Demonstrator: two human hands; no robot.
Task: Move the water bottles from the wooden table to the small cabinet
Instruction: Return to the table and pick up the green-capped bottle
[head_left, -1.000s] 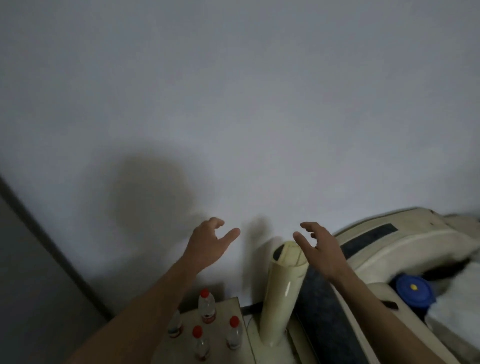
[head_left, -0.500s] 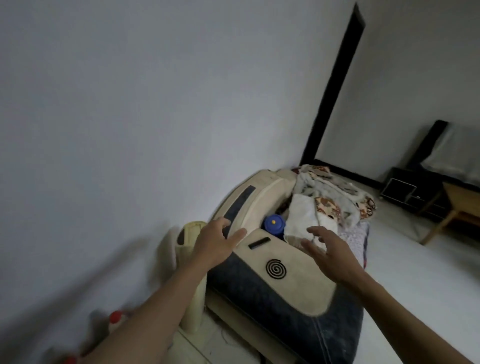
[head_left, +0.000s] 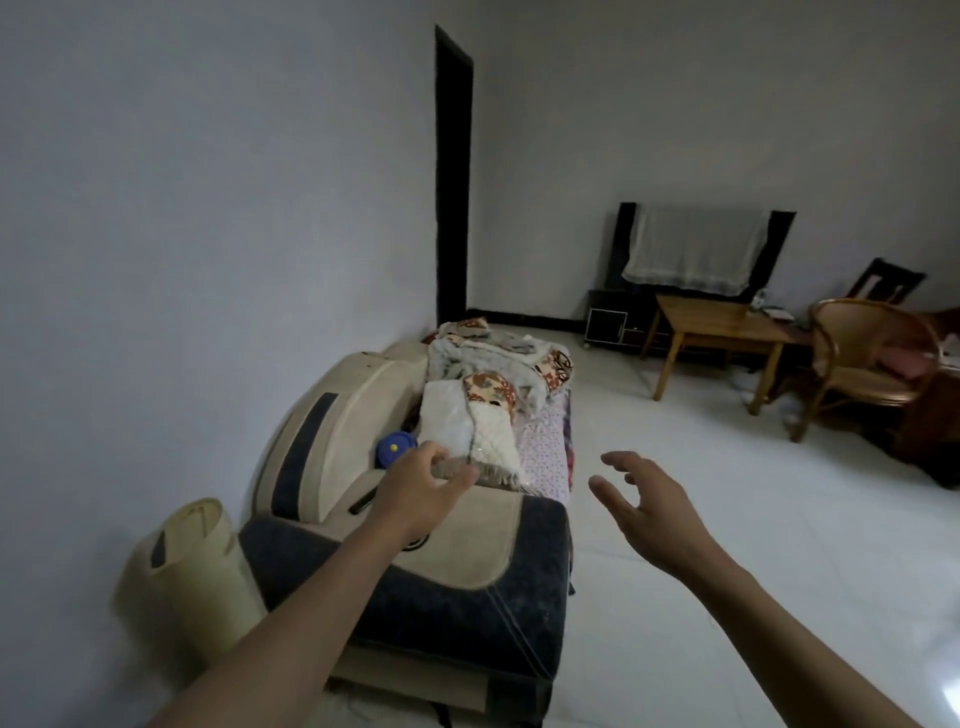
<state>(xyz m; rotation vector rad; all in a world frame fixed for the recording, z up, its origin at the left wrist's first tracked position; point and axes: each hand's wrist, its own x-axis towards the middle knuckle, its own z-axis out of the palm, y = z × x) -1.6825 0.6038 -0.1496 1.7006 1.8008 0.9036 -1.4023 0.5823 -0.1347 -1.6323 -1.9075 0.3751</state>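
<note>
No bottles are seen in this view, and nothing is held by the left hand (head_left: 421, 488) or the right hand (head_left: 652, 512), fingers loosely spread, while the wooden surface (head_left: 722, 319) lies far ahead-right, nearer the right hand.

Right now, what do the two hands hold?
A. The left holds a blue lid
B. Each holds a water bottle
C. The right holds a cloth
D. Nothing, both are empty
D: the left hand and the right hand both hang in the air with loosely spread fingers, gripping nothing.
</note>
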